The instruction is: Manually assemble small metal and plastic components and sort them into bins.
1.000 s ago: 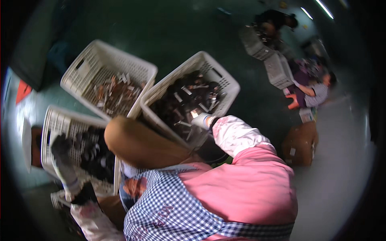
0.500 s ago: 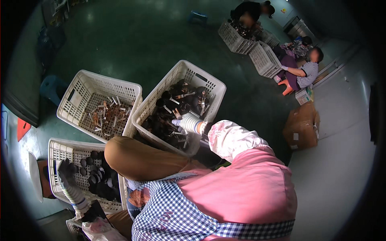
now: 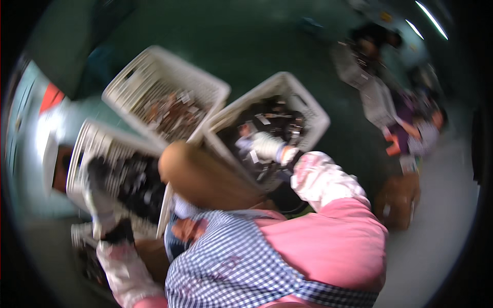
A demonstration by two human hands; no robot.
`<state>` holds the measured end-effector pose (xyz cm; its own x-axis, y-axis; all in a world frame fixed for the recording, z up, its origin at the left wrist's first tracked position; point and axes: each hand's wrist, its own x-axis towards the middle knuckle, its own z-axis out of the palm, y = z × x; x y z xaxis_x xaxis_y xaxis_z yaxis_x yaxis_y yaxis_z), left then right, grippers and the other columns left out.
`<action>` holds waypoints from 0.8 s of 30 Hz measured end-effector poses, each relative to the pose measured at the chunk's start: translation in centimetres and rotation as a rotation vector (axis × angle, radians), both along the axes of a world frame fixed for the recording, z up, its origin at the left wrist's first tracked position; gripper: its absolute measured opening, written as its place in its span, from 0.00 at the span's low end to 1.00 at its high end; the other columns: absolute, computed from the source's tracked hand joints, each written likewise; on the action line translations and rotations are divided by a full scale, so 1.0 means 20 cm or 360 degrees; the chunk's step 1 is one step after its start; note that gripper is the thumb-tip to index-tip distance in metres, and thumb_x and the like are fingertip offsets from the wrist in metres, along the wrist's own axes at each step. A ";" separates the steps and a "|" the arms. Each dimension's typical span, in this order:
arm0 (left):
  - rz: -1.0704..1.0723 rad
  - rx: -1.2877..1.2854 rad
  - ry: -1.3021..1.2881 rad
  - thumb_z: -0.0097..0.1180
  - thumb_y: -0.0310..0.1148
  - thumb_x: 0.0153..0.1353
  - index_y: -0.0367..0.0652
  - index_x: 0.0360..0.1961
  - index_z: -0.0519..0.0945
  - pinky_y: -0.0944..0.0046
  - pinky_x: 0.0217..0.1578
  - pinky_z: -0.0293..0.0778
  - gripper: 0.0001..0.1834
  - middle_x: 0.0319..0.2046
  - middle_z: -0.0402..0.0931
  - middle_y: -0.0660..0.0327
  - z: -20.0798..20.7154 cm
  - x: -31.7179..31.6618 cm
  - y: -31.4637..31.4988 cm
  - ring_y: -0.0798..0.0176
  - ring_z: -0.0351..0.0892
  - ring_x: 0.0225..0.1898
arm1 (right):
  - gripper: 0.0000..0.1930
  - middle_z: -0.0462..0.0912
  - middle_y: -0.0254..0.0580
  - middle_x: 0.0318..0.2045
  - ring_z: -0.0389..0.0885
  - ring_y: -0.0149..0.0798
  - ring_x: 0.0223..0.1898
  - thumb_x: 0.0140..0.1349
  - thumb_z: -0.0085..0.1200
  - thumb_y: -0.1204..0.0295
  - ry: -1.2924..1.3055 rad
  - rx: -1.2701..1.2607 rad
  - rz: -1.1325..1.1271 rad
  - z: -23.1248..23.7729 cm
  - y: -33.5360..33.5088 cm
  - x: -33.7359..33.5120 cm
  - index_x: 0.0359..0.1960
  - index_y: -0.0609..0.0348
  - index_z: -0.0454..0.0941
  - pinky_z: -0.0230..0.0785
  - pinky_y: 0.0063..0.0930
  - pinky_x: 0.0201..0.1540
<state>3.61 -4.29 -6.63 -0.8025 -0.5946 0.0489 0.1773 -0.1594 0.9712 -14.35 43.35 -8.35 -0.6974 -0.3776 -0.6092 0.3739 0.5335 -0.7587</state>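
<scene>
Motion smears the picture. My right hand, in a white striped glove, reaches into a white plastic crate at the centre right. Dark parts with pale metal strips lie under and around its fingers; a small coppery piece shows at the fingertips, but whether it is gripped is unclear. At the lower left, my left hand, in a striped glove with a dark palm, is over the inner left side of another white crate. Black pieces lie in that crate beside it. The left fingers are blurred.
A third white crate with coppery and pale metal bits stands between and beyond these two. My bent knee rises between the near crates. At the right are a cardboard box and, farther back, people beside more crates.
The view has swung, so the crates now appear farther right and higher. My right hand is still in the right crate, and my left hand is still at the lower left crate.
</scene>
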 end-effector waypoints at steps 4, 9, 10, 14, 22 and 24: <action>-0.0055 -0.0059 0.0065 0.46 0.46 0.73 0.36 0.52 0.78 0.62 0.46 0.74 0.23 0.44 0.82 0.57 0.05 0.02 0.05 0.62 0.81 0.41 | 0.13 0.84 0.37 0.34 0.81 0.31 0.30 0.70 0.54 0.64 -0.0095 -0.0308 -0.0056 0.02 -0.22 -0.15 0.48 0.60 0.80 0.76 0.26 0.33; 0.0000 -0.0054 -0.0174 0.50 0.46 0.71 0.38 0.51 0.80 0.65 0.45 0.74 0.22 0.43 0.83 0.59 0.14 -0.04 0.10 0.66 0.81 0.40 | 0.20 0.84 0.40 0.38 0.82 0.31 0.34 0.70 0.52 0.56 0.0182 -0.0471 0.0165 0.03 -0.60 -0.50 0.55 0.55 0.78 0.77 0.26 0.37; 0.0024 -0.0081 -0.0261 0.50 0.46 0.71 0.39 0.51 0.80 0.66 0.46 0.74 0.21 0.43 0.83 0.60 0.14 -0.04 0.11 0.67 0.81 0.40 | 0.20 0.84 0.39 0.38 0.82 0.31 0.34 0.71 0.52 0.56 0.0217 -0.0465 0.0201 0.01 -0.68 -0.56 0.55 0.55 0.78 0.78 0.26 0.38; -0.0038 -0.0045 -0.0279 0.51 0.46 0.71 0.40 0.50 0.81 0.66 0.48 0.74 0.20 0.43 0.83 0.63 0.16 -0.10 0.14 0.70 0.79 0.43 | 0.18 0.83 0.38 0.38 0.82 0.31 0.34 0.71 0.51 0.58 0.0092 -0.0342 0.0314 -0.11 -1.01 -0.78 0.55 0.55 0.77 0.78 0.28 0.38; -0.0068 -0.0029 -0.0398 0.48 0.39 0.72 0.38 0.50 0.80 0.68 0.50 0.71 0.17 0.44 0.82 0.62 0.22 -0.16 0.13 0.70 0.78 0.43 | 0.07 0.81 0.35 0.26 0.79 0.30 0.22 0.66 0.56 0.69 -0.0029 0.0150 0.0300 -0.74 -1.47 -1.07 0.41 0.57 0.76 0.74 0.25 0.22; -0.0055 -0.0020 -0.0438 0.46 0.37 0.73 0.37 0.50 0.80 0.67 0.52 0.71 0.16 0.45 0.82 0.60 0.24 -0.16 0.13 0.69 0.78 0.44 | 0.12 0.86 0.45 0.35 0.85 0.41 0.33 0.65 0.54 0.68 0.0186 0.0626 0.0915 -0.94 -1.55 -1.14 0.46 0.61 0.80 0.78 0.37 0.33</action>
